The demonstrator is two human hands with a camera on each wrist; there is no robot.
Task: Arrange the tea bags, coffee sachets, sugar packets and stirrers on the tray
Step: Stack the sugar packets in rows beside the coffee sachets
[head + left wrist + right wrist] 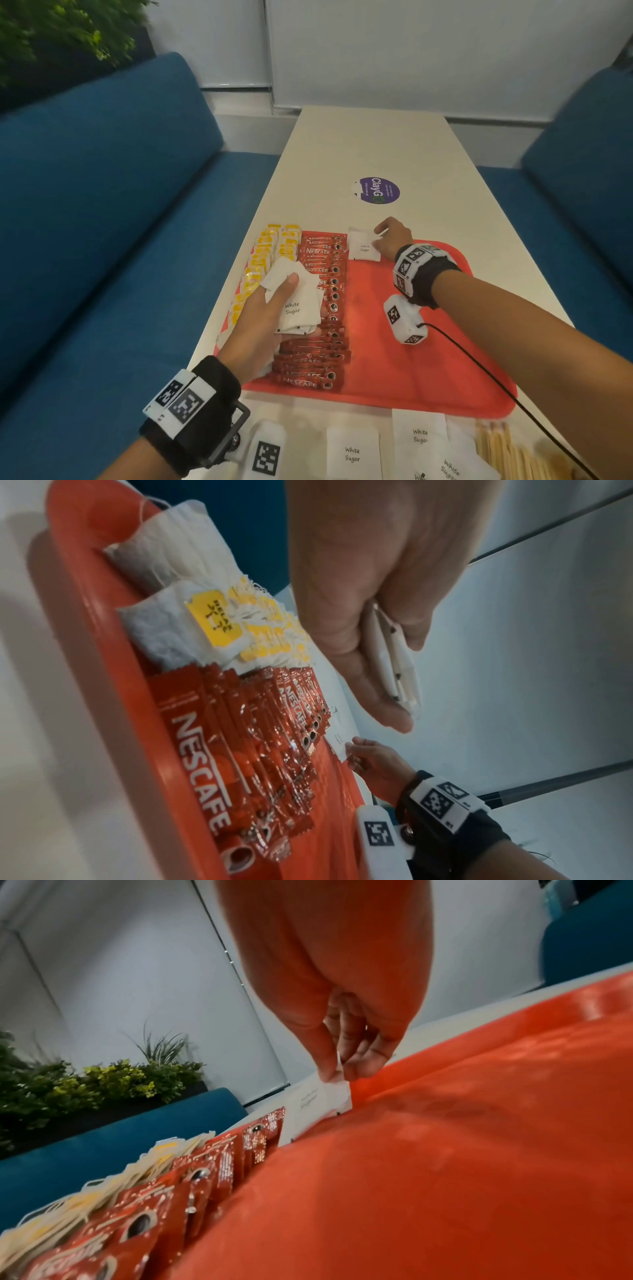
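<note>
A red tray (pixel 428 359) lies on the cream table. Along its left side run a row of yellow-tagged tea bags (pixel 270 253) and a row of red Nescafe coffee sachets (pixel 325 308). My left hand (pixel 270 318) hovers over the sachets and grips a stack of white sugar packets (pixel 298 308), thumb on top. My right hand (pixel 390 240) pinches the edge of one white sugar packet (pixel 363 248) lying at the tray's far edge beside the sachets; the right wrist view shows that packet (pixel 318 1099) under the fingertips (pixel 356 1069). More sugar packets (pixel 352 452) and wooden stirrers (pixel 503 452) lie on the table near me.
A purple round sticker (pixel 376 190) sits on the table beyond the tray. Blue sofas (pixel 102 205) flank the table on both sides. A black cable (pixel 486 373) trails from my right wrist across the tray. Plants (pixel 61 31) stand at the far left.
</note>
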